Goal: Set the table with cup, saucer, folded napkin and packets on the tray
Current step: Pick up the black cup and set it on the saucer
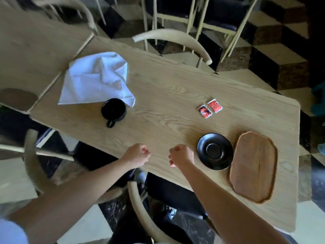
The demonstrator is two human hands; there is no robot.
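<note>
Nothing placed yet. Left hand (136, 154) and right hand (181, 156) both curled into loose fists, empty, at the near table edge. Tray (253, 166) bare at lower right, saucer (215, 151) touching its left rim. Cup (114, 110) mid-left, rumpled napkin (95, 79) upper left, packets (209, 108) centre-right. I'd move the saucer first: closest to the right hand, pinch the rim, seat it flat.

Single view, head-worn wide-angle camera. Looks forward and steeply down from above the near edge of the table (167, 85). Horizon tilted; table runs diagonally across frame. Forearms enter from bottom. No second view.
</note>
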